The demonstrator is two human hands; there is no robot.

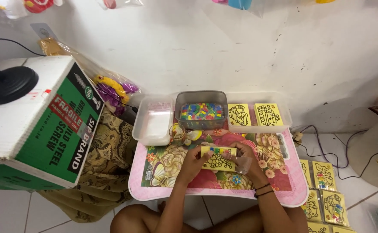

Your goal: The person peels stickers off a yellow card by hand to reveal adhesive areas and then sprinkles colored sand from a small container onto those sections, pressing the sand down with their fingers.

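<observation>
Yellow card (218, 160) with a black outline drawing sits between our two hands, held just above the small pink floral table (163, 190) in front of our crossed legs. Our left hand (194, 163) pinches its left edge and our right hand (243, 159) grips its right edge, where a clear plastic sleeve seems to be wrapped about the fingers; a few small coloured bits rest along the card's top edge. We judge the card to be light, thin and fairly stiff, easy to bend if squeezed in the middle, so the short edges are the sensible places to hold it, thumbs on top and fingers beneath. The sleeve looks slippery and limp. Behind the card stands a grey tub (201, 109) full of mixed coloured pieces, with an empty clear tray (152, 121) to its left and another tray (283, 113) to its right holding two more yellow cards. Finished packets (327, 190) lie on the floor at our right, and a green and white carton (38, 125) stands at our left.
</observation>
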